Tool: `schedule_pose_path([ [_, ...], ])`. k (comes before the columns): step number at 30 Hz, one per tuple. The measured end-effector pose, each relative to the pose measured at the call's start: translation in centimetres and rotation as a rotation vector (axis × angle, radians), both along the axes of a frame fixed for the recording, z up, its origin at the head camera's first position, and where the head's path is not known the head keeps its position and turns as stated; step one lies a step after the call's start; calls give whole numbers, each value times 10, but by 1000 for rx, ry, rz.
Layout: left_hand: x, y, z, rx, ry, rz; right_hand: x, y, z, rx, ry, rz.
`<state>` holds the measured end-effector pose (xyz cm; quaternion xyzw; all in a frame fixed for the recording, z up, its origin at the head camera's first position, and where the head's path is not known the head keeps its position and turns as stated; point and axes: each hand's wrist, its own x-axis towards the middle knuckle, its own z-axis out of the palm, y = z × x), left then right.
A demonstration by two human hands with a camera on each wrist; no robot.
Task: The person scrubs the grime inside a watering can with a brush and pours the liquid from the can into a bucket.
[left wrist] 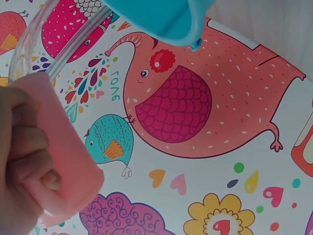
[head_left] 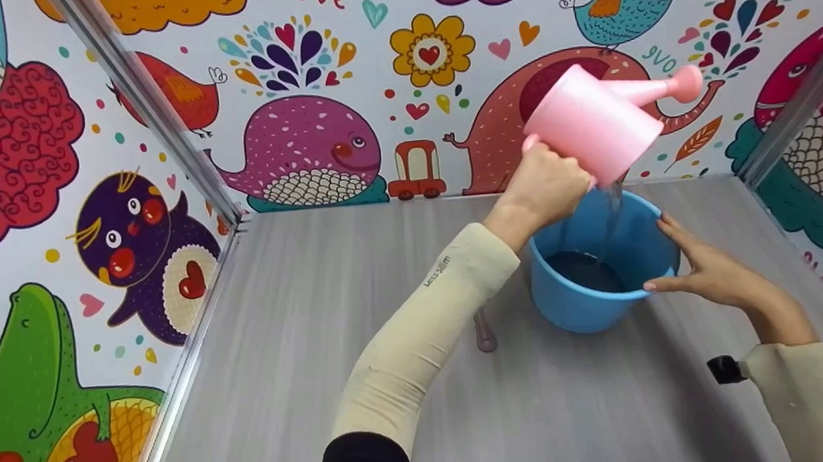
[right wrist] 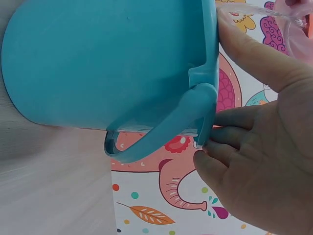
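Note:
My left hand [head_left: 547,183] grips the handle of a pink watering can [head_left: 594,125], which is tipped steeply above a blue bucket [head_left: 572,306]. Clear water [head_left: 612,219] streams from the can's open top into the bucket, where liquid covers the bottom. The can's spout [head_left: 646,90] points up to the right. On the bucket's right side, my right hand [head_left: 716,269] holds the rim, thumb on the near part and fingers farther round. The right wrist view shows the bucket's blue carrying handle [right wrist: 171,122] hanging down by the fingertips.
A brownish-pink handle [head_left: 486,334] lies on the grey table [head_left: 282,359], its other end hidden under my left forearm. Walls with cartoon animals [head_left: 313,150] stand behind and at both sides, with metal strips [head_left: 151,97] along their corners.

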<state>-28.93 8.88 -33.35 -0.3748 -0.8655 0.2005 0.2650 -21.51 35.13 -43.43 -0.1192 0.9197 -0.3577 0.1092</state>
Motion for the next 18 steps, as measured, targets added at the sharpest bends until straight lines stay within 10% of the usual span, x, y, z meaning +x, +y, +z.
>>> schedule_pose_path([
  [18, 1, 5, 7, -87, 11, 28, 1, 0, 1, -15, 3, 8],
])
